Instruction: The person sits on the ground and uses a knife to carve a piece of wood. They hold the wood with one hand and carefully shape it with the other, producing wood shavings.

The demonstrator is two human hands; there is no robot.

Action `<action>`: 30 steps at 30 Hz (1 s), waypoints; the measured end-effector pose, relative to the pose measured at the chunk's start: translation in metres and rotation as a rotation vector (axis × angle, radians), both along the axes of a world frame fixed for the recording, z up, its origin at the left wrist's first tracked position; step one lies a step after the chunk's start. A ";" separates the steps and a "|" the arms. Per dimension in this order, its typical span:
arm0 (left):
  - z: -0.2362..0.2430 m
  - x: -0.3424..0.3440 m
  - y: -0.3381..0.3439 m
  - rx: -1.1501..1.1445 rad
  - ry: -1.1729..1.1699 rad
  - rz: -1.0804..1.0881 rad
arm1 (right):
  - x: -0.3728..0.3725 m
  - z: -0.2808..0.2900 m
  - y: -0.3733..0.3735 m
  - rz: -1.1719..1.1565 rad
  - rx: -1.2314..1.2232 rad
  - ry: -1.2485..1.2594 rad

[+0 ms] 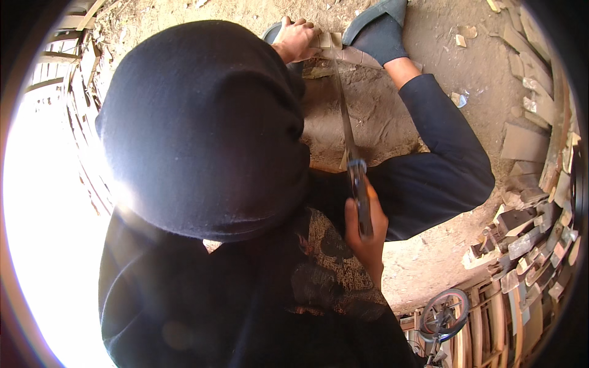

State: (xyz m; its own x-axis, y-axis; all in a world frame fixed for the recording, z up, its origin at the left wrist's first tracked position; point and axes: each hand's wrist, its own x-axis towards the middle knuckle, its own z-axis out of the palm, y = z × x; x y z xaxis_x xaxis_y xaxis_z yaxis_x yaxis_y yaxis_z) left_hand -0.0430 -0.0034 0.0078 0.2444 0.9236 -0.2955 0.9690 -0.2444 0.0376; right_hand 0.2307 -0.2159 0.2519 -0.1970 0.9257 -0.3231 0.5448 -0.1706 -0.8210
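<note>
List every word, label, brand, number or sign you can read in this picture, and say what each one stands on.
None can be read.
Saw: too blurred to read any marking.
Print on the black top: no legible letters.
Pale scrap on the ground: too small to tell.

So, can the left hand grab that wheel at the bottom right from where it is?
Probably not: the left hand is far off, up by the wood piece, while the wheel is behind the person, with the body and bent right leg seemingly in the way.
</note>
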 end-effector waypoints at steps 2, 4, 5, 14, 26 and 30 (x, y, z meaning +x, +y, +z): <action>-0.010 -0.004 -0.006 0.058 0.017 0.008 | 0.001 0.015 -0.007 -0.015 -0.051 -0.015; 0.001 0.005 -0.001 -0.015 0.011 0.004 | -0.011 0.012 0.012 -0.093 -0.226 0.037; 0.004 0.003 0.000 -0.027 0.002 0.005 | -0.015 -0.006 0.020 -0.069 -0.165 0.046; -0.007 0.000 0.001 0.037 -0.023 -0.015 | 0.014 0.023 -0.010 0.001 -0.151 -0.039; -0.004 -0.006 0.000 0.064 -0.095 0.028 | -0.003 0.013 0.012 -0.059 -0.252 0.046; -0.008 -0.001 0.004 0.052 -0.091 0.012 | 0.005 0.012 -0.002 -0.091 -0.099 0.014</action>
State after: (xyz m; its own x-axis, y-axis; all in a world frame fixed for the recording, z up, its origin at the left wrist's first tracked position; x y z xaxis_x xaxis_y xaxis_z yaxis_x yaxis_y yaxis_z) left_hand -0.0443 0.0003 -0.0005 0.2571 0.9401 -0.2240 0.9649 -0.2369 0.1134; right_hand 0.2358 -0.2177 0.2635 -0.1186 0.9037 -0.4114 0.5115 -0.2996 -0.8054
